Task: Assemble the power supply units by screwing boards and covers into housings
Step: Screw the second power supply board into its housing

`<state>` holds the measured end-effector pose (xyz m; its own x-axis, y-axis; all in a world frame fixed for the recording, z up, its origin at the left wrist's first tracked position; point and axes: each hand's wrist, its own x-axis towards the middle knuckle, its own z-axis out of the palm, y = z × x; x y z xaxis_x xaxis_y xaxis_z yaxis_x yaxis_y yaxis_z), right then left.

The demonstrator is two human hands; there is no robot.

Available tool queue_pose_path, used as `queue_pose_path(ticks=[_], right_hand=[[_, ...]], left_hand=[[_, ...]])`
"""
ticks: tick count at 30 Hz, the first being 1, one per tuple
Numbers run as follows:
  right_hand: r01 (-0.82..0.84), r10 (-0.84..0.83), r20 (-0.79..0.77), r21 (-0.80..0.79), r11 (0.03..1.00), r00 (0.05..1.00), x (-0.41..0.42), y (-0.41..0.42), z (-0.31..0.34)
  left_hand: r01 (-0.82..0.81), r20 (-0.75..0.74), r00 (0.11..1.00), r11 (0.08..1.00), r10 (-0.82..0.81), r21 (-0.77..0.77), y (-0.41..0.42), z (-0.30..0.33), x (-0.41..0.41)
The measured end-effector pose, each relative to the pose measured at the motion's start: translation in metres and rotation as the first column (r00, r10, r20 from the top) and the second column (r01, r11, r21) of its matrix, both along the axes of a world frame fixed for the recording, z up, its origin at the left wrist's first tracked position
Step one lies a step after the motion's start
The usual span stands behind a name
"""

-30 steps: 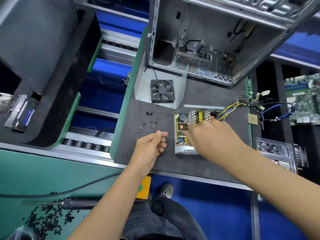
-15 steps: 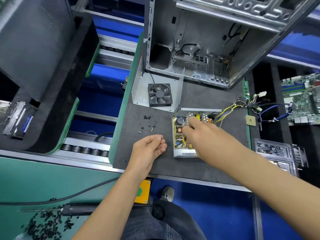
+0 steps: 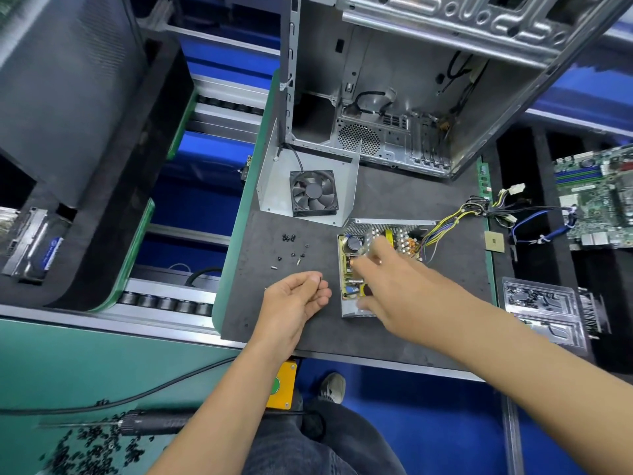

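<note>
While the view looked down over the work station, a pile of small black screws [image 3: 85,447] lay at the far left on the green table [image 3: 68,365], with an electric screwdriver [image 3: 150,421] lying beside it and its black cable [image 3: 113,401] trailing off to the left edge. Above these, a dark tray [image 3: 113,207] carried a metal drive [image 3: 32,245] at its left end. Further right, a black foam mat [image 3: 394,200] bore a bent metal cover [image 3: 274,186] with a black fan [image 3: 313,193] fixed in it, and just below that a loose scatter of screws [image 3: 291,250]. The left hand [image 3: 294,299] hovered low over the mat below those screws, palm turned up, its fingers curled in toward the thumb; whether it pinched a screw I could not tell. Behind the cover stood an open computer case [image 3: 428,97], tilted, with loose cables inside. Just right of the left hand sat the power supply housing [image 3: 349,308] with its circuit board [image 3: 352,262] inside, a large black capacitor at the upper left corner. The right hand [image 3: 387,282], blurred, reached across the board from the right with fingers spread loosely, hiding much of it; it gripped nothing that showed. Yellow, black and blue wires [image 3: 452,217] ran from the housing to the right, past a square processor chip [image 3: 494,241], toward a green motherboard [image 3: 596,197]. Below that, clear plastic trays [image 3: 544,303] held small dark parts.
</note>
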<state>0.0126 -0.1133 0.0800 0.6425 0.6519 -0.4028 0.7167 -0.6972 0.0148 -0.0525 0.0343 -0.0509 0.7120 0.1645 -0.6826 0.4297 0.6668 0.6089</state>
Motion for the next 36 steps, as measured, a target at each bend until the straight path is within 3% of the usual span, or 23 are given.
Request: queue_pose_path(ticks=[3,6,7,11,17,21,25,28,32,36], right_hand=[[-0.083,0.082,-0.039,-0.035,0.996,0.996,-0.001,0.002,-0.002],[-0.058,0.082,0.185,-0.132,0.990,0.979,-0.001,0.010,0.009],[-0.044,0.072,0.195,-0.146,0.988,0.978,-0.001,0.011,0.008],[-0.049,0.050,0.035,-0.025,0.998,0.998,0.003,0.005,0.002],[-0.090,0.093,0.070,-0.036,0.995,0.993,0.009,0.006,0.002],[-0.019,0.032,-0.068,0.183,0.983,0.997,0.023,-0.010,0.001],[0.260,-0.181,-0.201,0.506,0.823,0.963,0.025,-0.040,-0.001],[0.475,-0.345,-0.329,0.666,0.576,0.879,0.014,-0.052,-0.013],[0.682,-0.428,-0.539,0.648,0.339,0.725,0.001,-0.061,-0.041],[0.751,-0.440,-0.619,0.610,0.251,0.650,-0.008,-0.062,-0.056]], left_hand=[[-0.004,0.002,1.000,1.000,0.004,-0.003,0.000,-0.001,0.001],[-0.002,-0.002,1.000,1.000,0.002,-0.001,-0.001,0.000,0.000],[-0.003,-0.002,1.000,1.000,0.003,-0.004,-0.002,0.000,0.000],[-0.019,-0.007,1.000,1.000,0.019,-0.023,-0.002,0.001,0.000],[-0.034,-0.010,0.999,0.998,0.034,-0.045,-0.005,0.001,0.002],[-0.056,-0.013,0.998,0.997,0.055,-0.059,-0.006,0.002,0.003],[-0.084,-0.019,0.996,0.993,0.083,-0.084,-0.005,0.003,0.001],[-0.122,-0.038,0.992,0.984,0.118,-0.133,-0.005,0.005,0.002],[-0.164,-0.022,0.986,0.961,0.163,-0.221,-0.008,0.010,0.005],[-0.174,0.000,0.984,0.950,0.180,-0.258,-0.009,0.015,0.006]])
